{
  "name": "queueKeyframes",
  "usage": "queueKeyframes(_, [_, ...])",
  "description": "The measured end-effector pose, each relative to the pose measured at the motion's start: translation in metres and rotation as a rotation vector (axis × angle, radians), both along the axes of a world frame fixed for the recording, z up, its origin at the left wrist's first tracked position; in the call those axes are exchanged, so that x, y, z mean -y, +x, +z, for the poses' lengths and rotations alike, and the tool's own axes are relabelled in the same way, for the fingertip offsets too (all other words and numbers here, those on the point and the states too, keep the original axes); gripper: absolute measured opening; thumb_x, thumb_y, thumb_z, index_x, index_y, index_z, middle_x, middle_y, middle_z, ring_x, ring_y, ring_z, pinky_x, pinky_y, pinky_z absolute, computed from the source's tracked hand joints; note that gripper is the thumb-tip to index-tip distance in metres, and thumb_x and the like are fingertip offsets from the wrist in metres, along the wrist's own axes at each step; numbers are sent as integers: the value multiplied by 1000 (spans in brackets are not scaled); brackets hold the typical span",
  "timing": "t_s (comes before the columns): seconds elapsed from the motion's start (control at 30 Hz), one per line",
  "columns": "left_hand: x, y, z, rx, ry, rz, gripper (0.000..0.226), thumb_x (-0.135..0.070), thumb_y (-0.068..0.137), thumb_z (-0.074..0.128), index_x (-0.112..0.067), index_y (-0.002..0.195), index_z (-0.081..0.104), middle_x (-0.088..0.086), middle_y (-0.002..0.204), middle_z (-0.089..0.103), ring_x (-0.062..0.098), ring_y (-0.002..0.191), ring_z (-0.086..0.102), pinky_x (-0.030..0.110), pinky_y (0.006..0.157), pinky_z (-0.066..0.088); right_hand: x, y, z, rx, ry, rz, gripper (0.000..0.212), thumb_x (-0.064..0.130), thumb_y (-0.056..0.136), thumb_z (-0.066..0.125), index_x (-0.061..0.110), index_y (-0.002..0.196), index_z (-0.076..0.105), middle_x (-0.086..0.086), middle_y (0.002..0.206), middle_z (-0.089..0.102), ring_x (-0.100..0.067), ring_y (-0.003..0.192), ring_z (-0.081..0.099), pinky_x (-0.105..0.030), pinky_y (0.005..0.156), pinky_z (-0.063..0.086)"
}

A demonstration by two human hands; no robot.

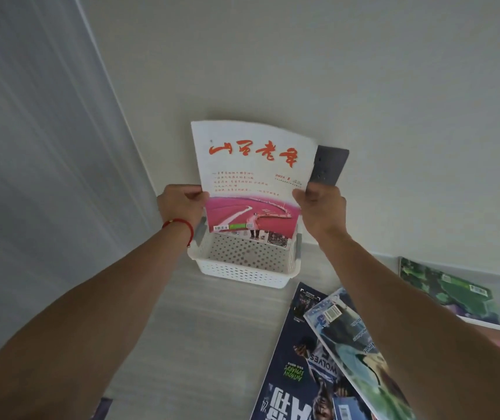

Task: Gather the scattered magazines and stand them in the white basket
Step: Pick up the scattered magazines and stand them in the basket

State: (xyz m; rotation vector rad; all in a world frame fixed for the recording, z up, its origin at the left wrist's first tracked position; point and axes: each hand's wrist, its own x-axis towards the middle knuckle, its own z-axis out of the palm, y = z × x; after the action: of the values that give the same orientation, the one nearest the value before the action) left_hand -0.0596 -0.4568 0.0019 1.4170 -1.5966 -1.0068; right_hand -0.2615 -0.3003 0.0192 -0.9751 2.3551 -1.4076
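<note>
So the magazine in play is the white one with red brush lettering (pixel 250 177) and a pink-red landscape photo on its lower half; it's held upright right above the white basket (pixel 242 268), its bottom edge dipping just inside the basket's back rim, cover facing the camera, top corners curling a bit. The left hand (pixel 182 204) pinches the left edge about midway up, thumb on the cover and fingers curled behind; there's a red string bracelet (pixel 182 227) on that wrist. The right hand (pixel 318 207) grips the right edge at about the same height, fingers wrapped round it.

The basket itself is perforated plastic with grey handles (pixel 199 234) on its short sides, sitting on the pale wood-look floor (pixel 197 328) tight against the wall (pixel 303 71); looks like another magazine is already standing at the back of it behind the held one, only a sliver showing, so can't say more.

Above and right of the basket, a dark grey outlet plate (pixel 330 166) on the wall peeks out from behind the magazine. Nearer the camera and right of the basket, a dark basketball magazine (pixel 297 359) lies flat on the floor; a lighter teal-ish one (pixel 351 353) overlaps it at an angle; further right along the wall lies a green-covered one (pixel 455 292). Left of the basket there's a pale curtain (pixel 30 147).
</note>
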Motion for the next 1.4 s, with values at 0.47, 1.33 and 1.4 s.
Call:
queueKeyframes(0.47, [17, -21, -46, 143, 111, 48, 13, -11, 83, 81, -7, 95, 83, 14, 91, 81, 29, 86, 77, 39, 86, 63, 9, -6, -53, 113, 123, -105, 23, 19, 96, 64, 11, 76, 70, -3, 108, 79, 3, 63, 61, -6, 46, 41])
queueKeyframes(1.33, [-93, -17, -29, 131, 10, 34, 18, 0, 88, 54, -14, 95, 63, 4, 103, 68, 21, 92, 61, 35, 81, 50, -81, 10, -45, 134, 248, -183, 28, 28, 95, 68, 15, 119, 64, 1, 112, 70, -16, 99, 63, -24, 82, 43])
queueKeyframes(1.4, [-136, -26, -33, 115, -42, -85, 20, 3, 85, 54, -14, 91, 62, 2, 103, 67, 20, 94, 61, 33, 81, 48, -116, 14, -43, 153, 254, -202, 22, 28, 95, 67, 17, 114, 65, 5, 104, 68, -15, 95, 65, -25, 83, 46])
